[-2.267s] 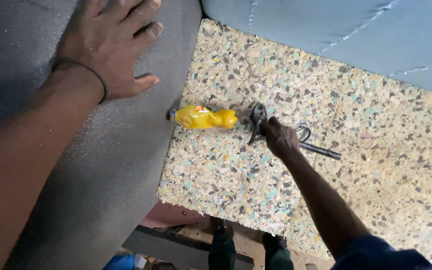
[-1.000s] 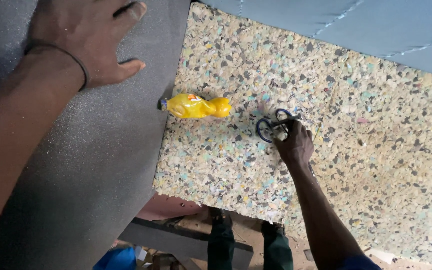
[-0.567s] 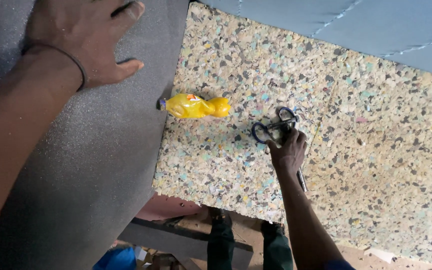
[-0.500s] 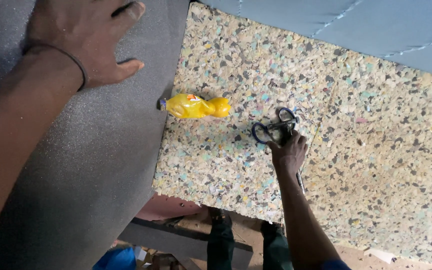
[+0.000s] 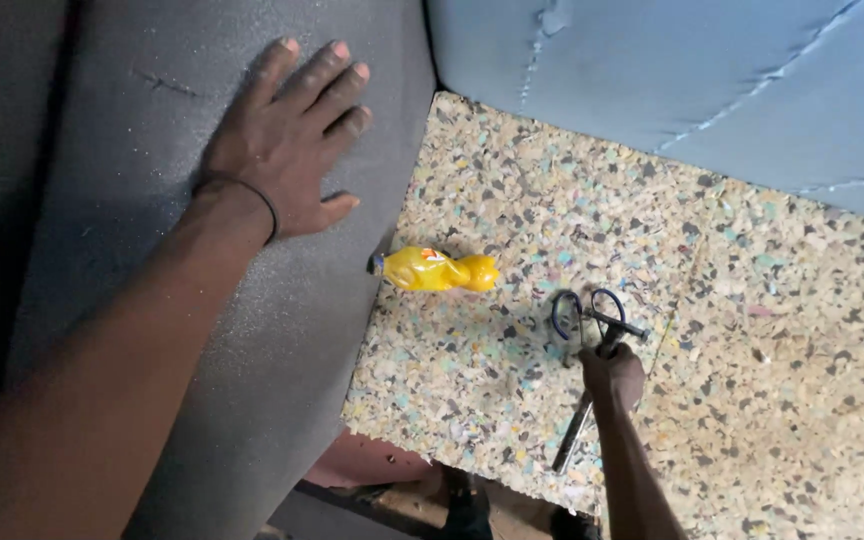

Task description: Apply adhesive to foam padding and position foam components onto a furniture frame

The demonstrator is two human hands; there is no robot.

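- The right hand (image 5: pixel 614 374) covers the middle of the scissors (image 5: pixel 592 318).
- The left forearm runs off the picture's bottom-left corner.
- The yellow bottle (image 5: pixel 434 270) has print too small to tell.

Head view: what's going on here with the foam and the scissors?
A person leans over foam sheets. The left hand lies flat, fingers spread, on a dark grey foam sheet. The right hand grips scissors lying on a speckled rebonded foam slab, blades pointing towards the person. A yellow plastic bottle lies on its side nearby; a light blue foam panel is beyond.
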